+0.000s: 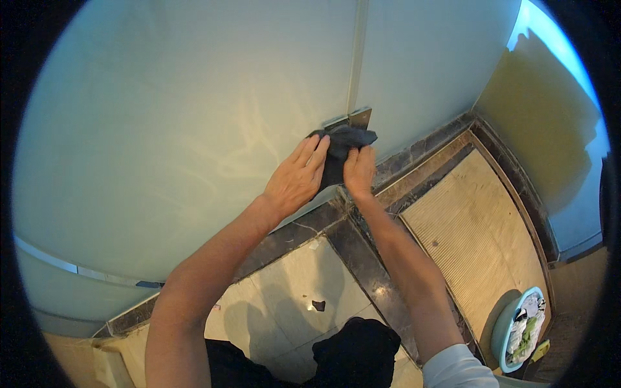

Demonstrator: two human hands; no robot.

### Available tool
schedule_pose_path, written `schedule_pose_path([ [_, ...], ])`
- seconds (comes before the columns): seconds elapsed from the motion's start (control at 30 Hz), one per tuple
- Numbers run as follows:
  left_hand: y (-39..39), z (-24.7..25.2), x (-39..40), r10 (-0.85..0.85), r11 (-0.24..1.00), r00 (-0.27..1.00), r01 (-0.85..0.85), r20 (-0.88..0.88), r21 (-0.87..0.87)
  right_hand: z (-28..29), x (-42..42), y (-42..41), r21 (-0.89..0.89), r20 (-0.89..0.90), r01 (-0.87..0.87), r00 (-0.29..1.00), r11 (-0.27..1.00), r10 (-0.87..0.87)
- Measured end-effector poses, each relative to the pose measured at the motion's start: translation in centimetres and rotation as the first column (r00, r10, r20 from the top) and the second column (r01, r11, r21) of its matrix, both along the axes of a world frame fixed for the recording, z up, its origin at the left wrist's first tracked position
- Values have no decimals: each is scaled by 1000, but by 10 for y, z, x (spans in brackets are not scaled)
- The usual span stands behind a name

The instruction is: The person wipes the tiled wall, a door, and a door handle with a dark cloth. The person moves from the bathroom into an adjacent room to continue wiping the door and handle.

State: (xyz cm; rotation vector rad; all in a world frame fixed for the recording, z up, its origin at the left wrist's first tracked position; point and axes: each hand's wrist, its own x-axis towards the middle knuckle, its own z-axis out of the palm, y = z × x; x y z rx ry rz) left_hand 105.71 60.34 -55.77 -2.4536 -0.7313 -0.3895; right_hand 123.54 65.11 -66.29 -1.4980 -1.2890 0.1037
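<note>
A dark cloth (335, 167) hangs bunched against the lower part of a frosted glass panel (194, 97), just below and over a metal hinge or patch fitting (360, 118). My left hand (302, 175) lies on the cloth's left side, fingers extended and pointing up. My right hand (360, 170) grips the cloth's right side, its fingers curled into it. The cloth hides part of the fitting and the glass edge behind it.
A dark marble border (315, 218) runs along the foot of the glass. At the right is a ribbed floor section (465, 228) with a light blue basin (499, 334) of cloths. A small dark scrap (318, 305) lies on the tiles.
</note>
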Motion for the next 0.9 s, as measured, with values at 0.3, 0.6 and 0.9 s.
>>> schedule_pose_path([
  [0.3, -9, -71, -31, -1, 995, 998, -6, -66, -102, -61, -37, -17, -182, -123, -98, 989, 978, 77],
  [0.6, -12, -87, -25, 21, 992, 997, -30, -74, -125, -50, -24, -7, -347, -136, 52, 985, 936, -105],
  [0.9, -20, -71, -48, 34, 971, 950, 41, 309, -235, 40, -54, -40, -85, -282, -96, 957, 992, 69],
])
